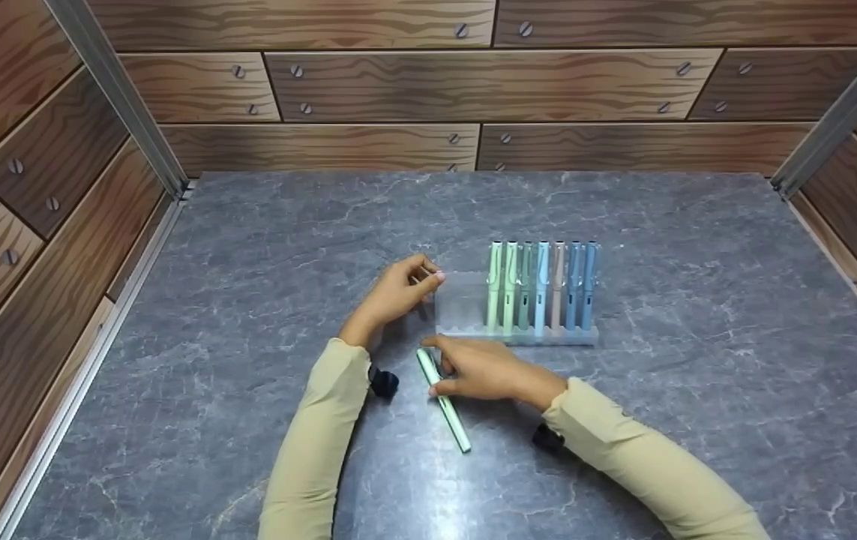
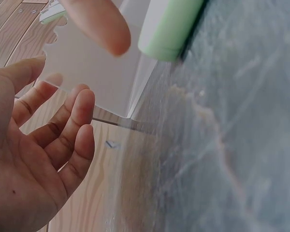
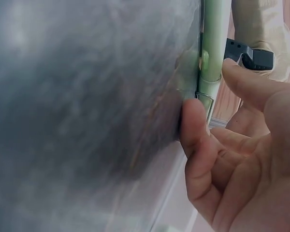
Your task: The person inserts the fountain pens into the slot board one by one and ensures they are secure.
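Observation:
A clear plastic pen stand [image 1: 462, 304] stands upright on the table, its right part filled with several capped pens in green, blue and greyish pink. At the stand's upper left edge, my left hand [image 1: 391, 292] pinches the clear sheet between thumb and fingers, which the left wrist view shows closely. In front of the stand lies a light green pen [image 1: 455, 426], slanting toward me. My right hand [image 1: 484, 367] reaches over its upper end and holds it; the right wrist view has the thumb on one side of the pen [image 3: 215, 38] and curled fingers on the other.
Grey marbled tabletop [image 1: 271, 232] extends around the stand. Wood-patterned walls [image 1: 383, 82] close off the back and sides, with metal posts at the back corners. Dark wrist cameras [image 1: 383, 382] stick out from both sleeves near the table.

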A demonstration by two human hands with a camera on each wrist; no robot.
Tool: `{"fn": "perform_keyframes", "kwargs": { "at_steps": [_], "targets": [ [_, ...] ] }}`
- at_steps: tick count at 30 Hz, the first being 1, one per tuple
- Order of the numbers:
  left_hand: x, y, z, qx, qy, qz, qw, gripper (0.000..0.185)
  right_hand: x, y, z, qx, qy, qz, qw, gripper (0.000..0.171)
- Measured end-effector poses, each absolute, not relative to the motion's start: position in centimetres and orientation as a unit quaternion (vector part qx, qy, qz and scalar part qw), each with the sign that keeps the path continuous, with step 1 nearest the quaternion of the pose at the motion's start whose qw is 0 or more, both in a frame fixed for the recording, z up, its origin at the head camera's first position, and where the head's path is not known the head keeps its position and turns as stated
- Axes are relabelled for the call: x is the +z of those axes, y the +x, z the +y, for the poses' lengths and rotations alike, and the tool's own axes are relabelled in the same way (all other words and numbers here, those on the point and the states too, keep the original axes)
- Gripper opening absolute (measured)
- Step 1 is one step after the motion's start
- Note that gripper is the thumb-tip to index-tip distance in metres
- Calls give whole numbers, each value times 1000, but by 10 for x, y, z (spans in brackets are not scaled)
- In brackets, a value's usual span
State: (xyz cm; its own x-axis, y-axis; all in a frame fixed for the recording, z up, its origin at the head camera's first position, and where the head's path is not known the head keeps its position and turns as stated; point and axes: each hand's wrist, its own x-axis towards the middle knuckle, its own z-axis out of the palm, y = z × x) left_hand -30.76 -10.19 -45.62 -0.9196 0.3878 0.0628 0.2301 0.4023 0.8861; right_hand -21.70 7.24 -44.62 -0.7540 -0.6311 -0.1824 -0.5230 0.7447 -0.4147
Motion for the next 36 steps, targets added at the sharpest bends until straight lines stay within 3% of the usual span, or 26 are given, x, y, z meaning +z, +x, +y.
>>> {"fn": "perform_keyframes", "kwargs": {
  "at_steps": [36],
  "targets": [
    [-457, -308, -101, 519, 185, 832, 61, 21, -445, -216, 62, -193, -262, 929, 175, 63]
  ]
}}
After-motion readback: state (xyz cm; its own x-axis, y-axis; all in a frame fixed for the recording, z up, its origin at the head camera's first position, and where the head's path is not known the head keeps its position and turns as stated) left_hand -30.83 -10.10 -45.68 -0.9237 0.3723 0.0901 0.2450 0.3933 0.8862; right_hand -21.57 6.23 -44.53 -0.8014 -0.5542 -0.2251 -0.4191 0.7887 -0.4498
